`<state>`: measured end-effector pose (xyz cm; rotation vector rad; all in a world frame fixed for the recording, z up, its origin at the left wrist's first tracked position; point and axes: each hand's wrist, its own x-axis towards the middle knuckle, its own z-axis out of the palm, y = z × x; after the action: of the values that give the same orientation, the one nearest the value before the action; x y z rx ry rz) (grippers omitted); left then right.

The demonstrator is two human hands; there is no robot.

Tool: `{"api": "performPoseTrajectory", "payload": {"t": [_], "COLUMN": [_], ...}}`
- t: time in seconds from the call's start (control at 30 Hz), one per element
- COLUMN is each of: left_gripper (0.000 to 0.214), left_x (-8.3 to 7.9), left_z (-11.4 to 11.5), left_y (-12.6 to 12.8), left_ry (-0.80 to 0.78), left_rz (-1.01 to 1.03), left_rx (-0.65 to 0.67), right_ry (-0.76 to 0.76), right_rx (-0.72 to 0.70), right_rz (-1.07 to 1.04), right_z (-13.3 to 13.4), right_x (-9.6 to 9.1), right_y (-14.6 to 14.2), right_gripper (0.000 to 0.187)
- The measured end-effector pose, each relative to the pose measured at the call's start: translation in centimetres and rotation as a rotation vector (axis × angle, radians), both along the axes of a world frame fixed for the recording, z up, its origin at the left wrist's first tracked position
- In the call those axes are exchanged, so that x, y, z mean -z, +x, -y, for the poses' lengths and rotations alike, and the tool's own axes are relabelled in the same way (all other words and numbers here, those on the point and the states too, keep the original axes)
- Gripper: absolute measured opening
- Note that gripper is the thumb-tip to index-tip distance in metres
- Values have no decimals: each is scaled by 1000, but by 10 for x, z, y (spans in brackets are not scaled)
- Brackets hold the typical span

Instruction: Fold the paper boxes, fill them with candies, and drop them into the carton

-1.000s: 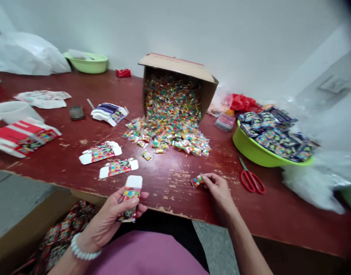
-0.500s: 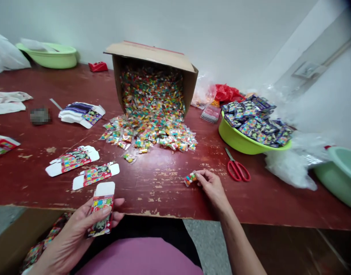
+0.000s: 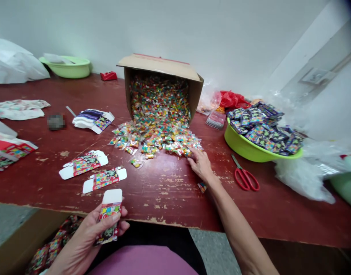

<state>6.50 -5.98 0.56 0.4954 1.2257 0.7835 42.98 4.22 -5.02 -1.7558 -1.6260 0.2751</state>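
Observation:
My left hand (image 3: 86,236) grips a small printed carton (image 3: 109,215) with its white flap up, held just off the near table edge. My right hand (image 3: 200,163) reaches forward and its fingers touch the near edge of a heap of small candy packets (image 3: 156,139) spilling from a tipped cardboard box (image 3: 162,89). One candy packet (image 3: 202,186) lies on the table beside my right wrist. Two flat unfolded cartons (image 3: 83,163) (image 3: 104,179) lie on the red table (image 3: 169,191) ahead of my left hand.
A lime basin (image 3: 250,147) heaped with dark filled cartons sits at the right, red scissors (image 3: 244,176) in front of it. Clear plastic bags (image 3: 304,172) lie further right. More flat cartons (image 3: 92,119) lie at left, a green basin (image 3: 68,68) at the back. A brown box (image 3: 29,240) of cartons stands below.
My right hand has left the candy packet on the table and reached forward to the heap. My left hand still holds the carton, nearly unmoved.

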Motion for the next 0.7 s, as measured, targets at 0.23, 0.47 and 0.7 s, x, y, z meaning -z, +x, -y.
{"api": "performPoseTrajectory", "payload": {"t": [0.23,0.47,0.7], "left_gripper": [45,40,38], "left_x": [0,9,4], "left_z": [4,3,1], "left_y": [-11,-10,8], "left_ry": [21,123,243], "left_rz": [22,5,-12], "left_rx": [-55,48,260], "right_ry": [-10,-82,-333], "right_rx": [-54,-1,-131], "right_rz": [-171,-667,-1071], "right_z": [-16,11,49], "right_x": [2,-10,-50], "right_y": [-29,-68,-123], "right_gripper": [19,48,51]}}
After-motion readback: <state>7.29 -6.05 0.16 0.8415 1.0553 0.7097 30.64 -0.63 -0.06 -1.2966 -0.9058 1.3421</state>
